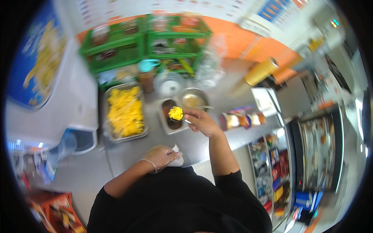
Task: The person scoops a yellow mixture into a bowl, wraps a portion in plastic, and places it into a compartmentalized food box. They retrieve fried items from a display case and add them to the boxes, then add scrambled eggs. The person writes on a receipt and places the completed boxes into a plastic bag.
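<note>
My right hand (201, 122) is bare and pinches a small dark-rimmed round cup or scoop (171, 117) filled with yellow food pieces. It is above a metal pan (169, 131) with dark brown contents. Near my body, my left hand (161, 157), in a clear plastic glove, is closed on a white paper-like thing (176, 160) whose exact kind I cannot make out. To the left of the pan, a rectangular metal tray (110, 134) is heaped with yellow food pieces (126, 112).
Behind the pan stand a steel bowl (197, 92), a clear round container (169, 84) and a teal-lidded jar (146, 79). Green racks (116, 50) line the back. Packaged buns (243, 119) and a golden roll (261, 72) lie right; a white machine (58, 93) stands left.
</note>
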`<state>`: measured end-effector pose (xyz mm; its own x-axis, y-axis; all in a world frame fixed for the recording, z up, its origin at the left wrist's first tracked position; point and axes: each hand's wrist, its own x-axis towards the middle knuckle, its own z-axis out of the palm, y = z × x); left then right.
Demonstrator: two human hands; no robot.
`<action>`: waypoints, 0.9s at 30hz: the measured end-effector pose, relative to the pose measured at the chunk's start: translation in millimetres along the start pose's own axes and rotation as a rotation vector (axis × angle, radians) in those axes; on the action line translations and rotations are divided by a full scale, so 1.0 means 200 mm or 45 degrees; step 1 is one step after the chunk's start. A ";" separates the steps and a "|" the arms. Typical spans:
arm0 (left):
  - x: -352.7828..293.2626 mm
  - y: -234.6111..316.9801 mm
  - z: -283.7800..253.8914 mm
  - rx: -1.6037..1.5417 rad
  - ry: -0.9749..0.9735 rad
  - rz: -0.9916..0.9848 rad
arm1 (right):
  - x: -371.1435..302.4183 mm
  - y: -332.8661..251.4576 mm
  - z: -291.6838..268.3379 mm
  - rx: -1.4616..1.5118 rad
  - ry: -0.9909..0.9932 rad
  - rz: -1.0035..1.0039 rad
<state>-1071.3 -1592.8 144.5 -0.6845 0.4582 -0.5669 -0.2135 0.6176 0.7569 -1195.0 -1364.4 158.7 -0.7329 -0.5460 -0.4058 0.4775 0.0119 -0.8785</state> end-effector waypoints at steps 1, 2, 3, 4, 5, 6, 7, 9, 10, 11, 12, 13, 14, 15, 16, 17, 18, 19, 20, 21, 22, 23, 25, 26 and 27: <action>0.08 0.10 0.04 0.069 0.029 0.137 | -0.14 0.00 -0.11 -0.015 0.158 -0.006; 0.15 0.19 0.10 0.098 0.063 0.294 | -0.27 0.01 -0.22 -0.021 0.281 -0.024; 0.22 0.27 0.15 0.136 0.087 0.418 | -0.39 0.04 -0.32 -0.018 0.354 -0.078; 0.31 0.35 0.21 0.176 0.056 0.471 | -0.52 0.06 -0.44 -0.100 0.495 -0.081; 0.41 0.44 0.29 0.229 0.016 0.490 | -0.65 0.09 -0.55 -0.107 0.623 -0.123; 0.53 0.51 0.36 0.280 -0.010 0.510 | -0.75 0.13 -0.66 -0.098 0.763 -0.141; 0.66 0.60 0.45 0.325 -0.111 0.402 | -0.86 0.16 -0.77 -0.061 0.894 -0.140; 0.99 0.79 0.62 0.401 -0.266 0.195 | -1.06 0.23 -1.00 -0.095 1.067 -0.176; 1.15 0.87 0.72 0.417 -0.279 0.230 | -1.15 0.27 -1.11 -0.084 1.155 -0.165; 1.31 0.94 0.82 0.418 -0.281 0.275 | -1.21 0.31 -1.22 -0.074 1.209 -0.166; 1.47 1.02 0.92 0.420 -0.242 0.197 | -1.26 0.35 -1.32 -0.050 1.263 -0.152; 1.62 1.09 1.01 0.420 -0.202 0.115 | -1.29 0.38 -1.42 -0.009 1.315 -0.134; 1.75 1.16 1.11 0.389 -0.121 -0.008 | -1.30 0.40 -1.51 -0.018 1.323 -0.145; 1.84 1.20 1.19 0.360 -0.041 -0.133 | -1.31 0.43 -1.59 -0.007 1.334 -0.153; 1.90 1.22 1.24 0.330 0.031 -0.204 | -1.31 0.45 -1.66 0.004 1.347 -0.161; 1.95 1.24 1.28 0.300 0.104 -0.268 | -1.30 0.47 -1.71 -0.007 1.345 -0.156; 2.00 1.26 1.32 0.265 0.177 -0.328 | -1.28 0.50 -1.75 -0.025 1.346 -0.151; 2.04 1.28 1.33 0.251 0.185 -0.352 | -1.26 0.52 -1.80 -0.032 1.328 -0.184; 2.07 1.27 1.33 0.240 0.192 -0.374 | -1.22 0.54 -1.85 -0.035 1.301 -0.109; 2.09 1.27 1.32 0.229 0.198 -0.397 | -1.18 0.57 -1.88 -0.055 1.299 -0.121; 2.09 1.26 1.33 0.263 0.295 -0.412 | -1.15 0.60 -1.90 -0.127 1.304 -0.117; 2.11 1.26 1.33 0.281 0.280 -0.422 | -1.11 0.63 -1.92 -0.167 1.283 -0.164; 2.13 1.26 1.33 0.315 0.261 -0.448 | -1.01 0.68 -1.98 -0.423 1.333 -0.273; 2.15 1.26 1.32 0.286 0.225 -0.457 | -0.98 0.70 -1.99 -0.466 1.333 -0.256; 2.16 1.25 1.32 0.255 0.188 -0.465 | -0.95 0.71 -2.01 -0.613 1.375 -0.384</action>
<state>-1237.0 -1072.0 4.0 -0.6844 0.0997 -0.7223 -0.3304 0.8406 0.4292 -1182.2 -922.5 10.5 -0.9188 0.3934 0.0314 0.1580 0.4395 -0.8842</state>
